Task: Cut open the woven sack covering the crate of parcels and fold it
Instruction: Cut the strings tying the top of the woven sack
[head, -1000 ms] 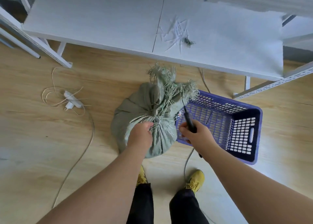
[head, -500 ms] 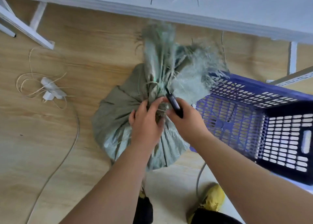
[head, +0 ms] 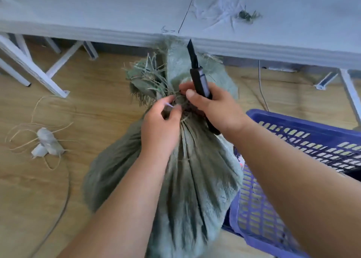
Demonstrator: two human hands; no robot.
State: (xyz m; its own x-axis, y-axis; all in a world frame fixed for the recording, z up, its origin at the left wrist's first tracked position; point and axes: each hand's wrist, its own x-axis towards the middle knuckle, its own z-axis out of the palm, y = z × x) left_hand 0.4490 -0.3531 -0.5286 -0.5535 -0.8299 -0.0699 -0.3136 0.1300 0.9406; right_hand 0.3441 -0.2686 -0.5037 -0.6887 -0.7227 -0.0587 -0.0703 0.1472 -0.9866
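- We are viewing a green woven sack (head: pixel 195 179) standing on the wooden floor (head: pixel 29 199), its neck gathered and tied at the top, its frayed mouth (head: pixel 150 78) fanning out above the tie.
- We are seeing the sack leaning against a blue perforated plastic crate (head: pixel 312 146) just to its right; a scrap of printed packaging (head: pixel 241 160) is showing between the two.
- We are noting the left hand (head: pixel 160 129) curled at the tied neck, thumb and fingers pinching a thin white strand (head: pixel 169 105) there.
- We are noting the right hand (head: pixel 216 109) wrapped around the handle of a black utility knife (head: pixel 199 78), blade extended and pointing up and away from us, fingertips touching the knot beside the left hand.
- We are logging, left of the sack and well apart, a white plug-like adapter (head: pixel 46 142) lying in a tangle of pale cord (head: pixel 25 133), with a grey cable (head: pixel 58 214) trailing across the floor.
- We are logging, farthest off, a white table (head: pixel 97 10) on white metal legs (head: pixel 35 70), carrying a scatter of white strips (head: pixel 216 10) and a small clump of green fibres (head: pixel 246 14).
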